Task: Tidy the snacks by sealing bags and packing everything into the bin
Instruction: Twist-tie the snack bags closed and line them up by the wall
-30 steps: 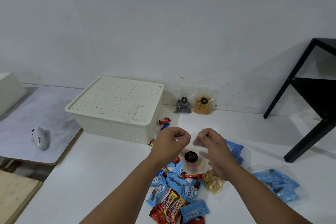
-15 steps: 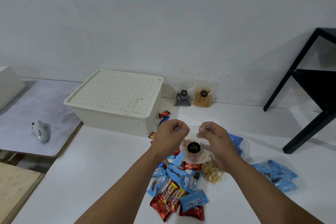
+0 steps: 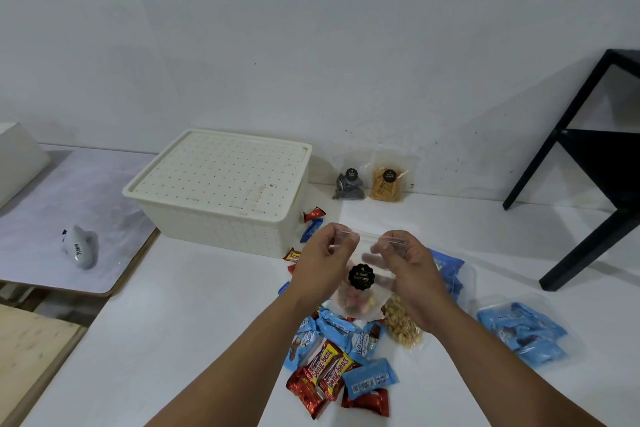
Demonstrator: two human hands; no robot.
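Biscuit bag (image 3: 360,291) held up over the snack pile, both hands pinching its zip strip.
Left hand (image 3: 320,265) and right hand (image 3: 410,267) each grip a top corner above the worktop (image 3: 194,315); best to run the pinch along the whole strip, squeezing air out. Bin (image 3: 221,187) sits lidded behind, near.

Black frame (image 3: 585,163) by the wall; small white object (image 3: 80,248) on grey board (image 3: 52,204).

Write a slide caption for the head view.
Both hands, left hand and right hand, pinch the top of a clear biscuit bag above scattered snacks, lidded bin beside.
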